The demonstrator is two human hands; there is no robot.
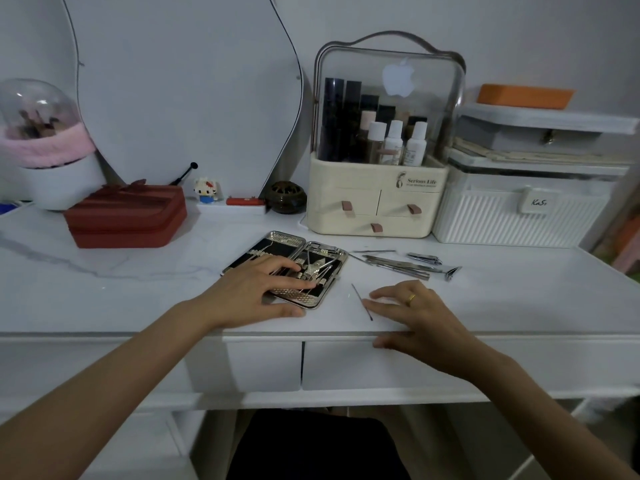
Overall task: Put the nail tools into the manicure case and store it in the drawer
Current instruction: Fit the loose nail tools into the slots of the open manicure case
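Note:
The manicure case (273, 247) lies open and flat on the white table, silver-rimmed with a black lining and several metal tools strapped inside. My left hand (249, 292) rests on its near half, fingers spread over the tools. A thin metal tool (362, 301) lies loose on the table right of the case; the fingertips of my right hand (408, 310) touch it, thumb at the table edge. Several more loose nail tools (405, 263) and a nail clipper (424, 258) lie farther back to the right. Two shut drawers (346, 365) sit under the table edge.
A red box (126, 216) stands at the back left, with a pink-and-white domed brush holder (45, 143) behind it. A cream cosmetics organiser (381, 168) and white storage boxes (519, 209) line the back right. A mirror (180, 91) leans on the wall.

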